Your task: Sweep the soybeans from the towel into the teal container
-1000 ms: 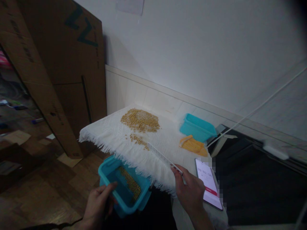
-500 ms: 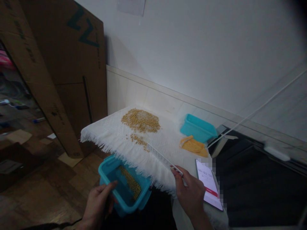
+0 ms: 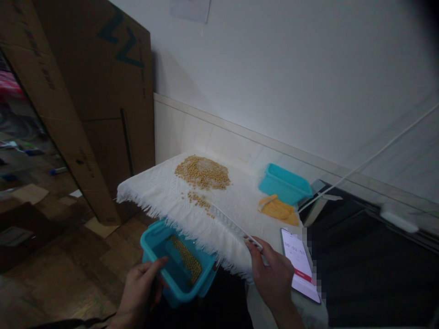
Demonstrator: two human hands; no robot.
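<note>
My left hand [image 3: 142,285] is closed on the near left rim of a teal plastic tub [image 3: 161,273], held below the table's fringed edge. Dried yellow soybeans [image 3: 187,260] lie inside it along the right side. My right hand [image 3: 272,272] grips one end of a long, thin white strip [image 3: 233,225] with what look like holes along it. The strip slants over the white tablecloth [image 3: 147,187], its far tip close to a small scatter of soybeans [image 3: 198,200]. Behind that scatter lies a larger soybean pile [image 3: 202,172].
A second teal tub [image 3: 284,183] stands on the table by the wall, with an orange cloth [image 3: 278,210] in front. A phone [image 3: 298,262] showing a timer lies right of my right hand. A tall cardboard box [image 3: 103,91] stands at the left.
The view has shifted very slightly. Both hands, the strip and the tub hold nearly the same places, and the soybeans look unchanged.
</note>
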